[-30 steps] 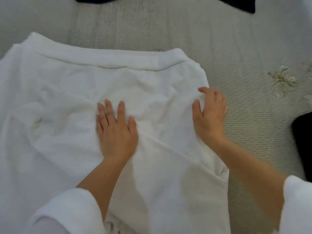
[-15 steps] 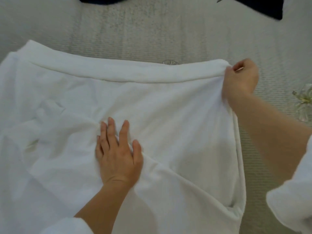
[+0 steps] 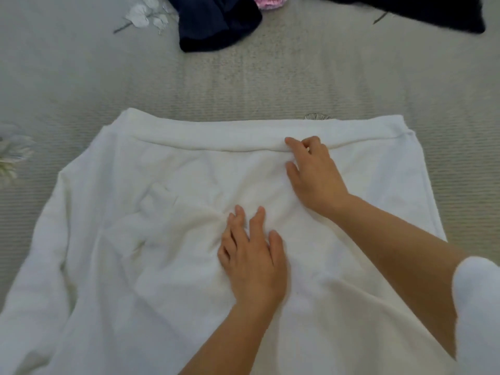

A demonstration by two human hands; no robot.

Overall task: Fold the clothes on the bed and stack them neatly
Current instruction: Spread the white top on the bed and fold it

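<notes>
Left hand: left hand (image 3: 251, 255) just toward 6 o'clock from centre, palm down with fingers straight and spread. It presses flat on the white long-sleeved fleece top (image 3: 167, 280) and grips nothing.
Creases: bunched folds fan out from the left fingertips toward 9 o'clock, so the panel is not flat yet.
Top: lies spread on the pale grey ribbed bedspread (image 3: 243, 85) and fills the view from 6 o'clock up past centre. One sleeve runs down the 8 o'clock side.
Right hand: right hand (image 3: 313, 171) at 1 o'clock from the left one, near but not touching. Fingers are curled and pinch the cloth right at the seam under the ribbed hem band (image 3: 216, 136).
Hem band: the far edge of the top, running 10 to 2 o'clock and fairly straight.
Far pile: crumpled navy blue garment (image 3: 216, 25) at 12 o'clock and black garment (image 3: 405, 12) at 1 o'clock, both well apart from the top and cut off by the frame edge.
Done: probably little. The top is laid out and is being smoothed, no fold has been made in it, and no stack is in view.
Left: flatten the creases, fold in the sleeves and body, then do the two dark garments and stack — most of the job remains, I'd judge.
</notes>
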